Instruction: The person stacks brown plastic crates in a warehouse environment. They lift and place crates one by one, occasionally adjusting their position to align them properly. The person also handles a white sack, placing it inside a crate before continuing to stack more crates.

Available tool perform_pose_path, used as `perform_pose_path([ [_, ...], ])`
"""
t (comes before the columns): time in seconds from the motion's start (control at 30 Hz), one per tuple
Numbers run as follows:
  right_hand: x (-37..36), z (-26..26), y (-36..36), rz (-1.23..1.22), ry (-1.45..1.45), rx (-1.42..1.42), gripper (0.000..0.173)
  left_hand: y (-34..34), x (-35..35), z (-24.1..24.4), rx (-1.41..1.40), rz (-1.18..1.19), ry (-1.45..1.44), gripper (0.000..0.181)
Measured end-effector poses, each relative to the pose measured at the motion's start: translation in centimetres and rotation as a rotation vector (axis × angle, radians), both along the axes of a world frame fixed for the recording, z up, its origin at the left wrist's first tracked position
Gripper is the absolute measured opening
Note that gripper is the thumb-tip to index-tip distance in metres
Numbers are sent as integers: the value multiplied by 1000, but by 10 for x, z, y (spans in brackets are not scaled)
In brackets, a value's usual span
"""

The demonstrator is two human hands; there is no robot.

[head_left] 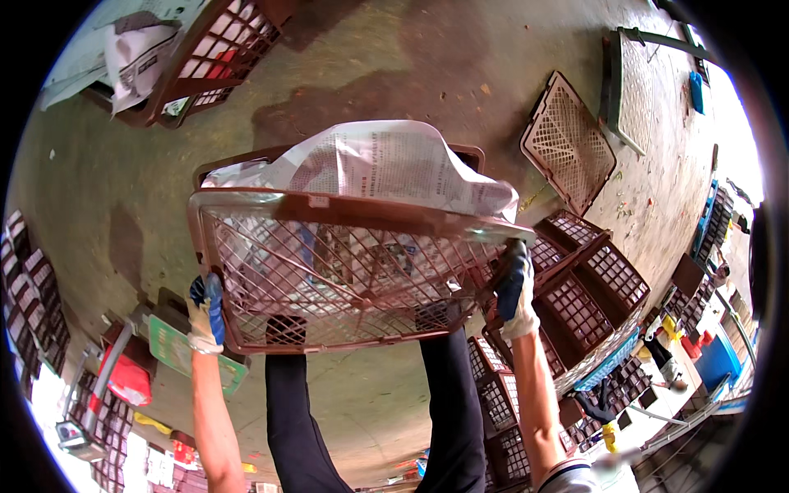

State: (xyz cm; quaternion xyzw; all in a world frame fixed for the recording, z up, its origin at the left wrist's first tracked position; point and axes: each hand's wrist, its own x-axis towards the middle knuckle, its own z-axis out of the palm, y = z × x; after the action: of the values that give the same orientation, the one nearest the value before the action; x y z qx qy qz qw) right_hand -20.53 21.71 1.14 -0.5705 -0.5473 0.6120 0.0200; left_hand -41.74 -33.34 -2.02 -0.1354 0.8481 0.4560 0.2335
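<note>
In front of my legs I hold a brown plastic lattice lid (363,271) by its two short sides. My left hand (208,311), in a white work glove with a blue coating, grips its left edge. My right hand (518,286), gloved the same way, grips its right side near the upper corner. The lid is tilted over a brown plastic crate (468,154) lined with newspaper (382,160), which bulges out past the lid's far edge. Through the lattice more paper shows; the rest of the crate's contents cannot be told.
Another newspaper-lined crate (166,92) stands at the upper left. A loose lattice lid (570,145) lies on the floor near a metal platform (635,92). Stacked brown crates (579,302) stand close at my right. A green board (185,348) is at the left. Other people work at the far right.
</note>
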Motion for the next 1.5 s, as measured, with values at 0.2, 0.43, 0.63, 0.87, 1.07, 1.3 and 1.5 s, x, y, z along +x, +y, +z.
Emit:
perform_pose_path([
  [0.2,113,1,15,-163,612,-136,43,69,-4,66,202,60,-162,44],
  [0.43,13,63,62,-223,-62,249,63,122,-65,35,-346,-521,116,72],
  [0.63,51,13,120,-417,-155,361,78,299,-95,32,-412,-906,598,84],
  [0.87,83,70,126,-316,-179,774,66,316,-109,27,-373,-840,382,76],
  [1.07,98,252,103,-221,-137,981,46,312,-104,54,-144,-639,372,53],
  [1.3,183,458,50,324,-835,1874,28,293,-104,57,-198,-775,271,65],
  [1.5,191,325,4,285,-580,1354,31,293,-105,75,-169,-593,164,52],
])
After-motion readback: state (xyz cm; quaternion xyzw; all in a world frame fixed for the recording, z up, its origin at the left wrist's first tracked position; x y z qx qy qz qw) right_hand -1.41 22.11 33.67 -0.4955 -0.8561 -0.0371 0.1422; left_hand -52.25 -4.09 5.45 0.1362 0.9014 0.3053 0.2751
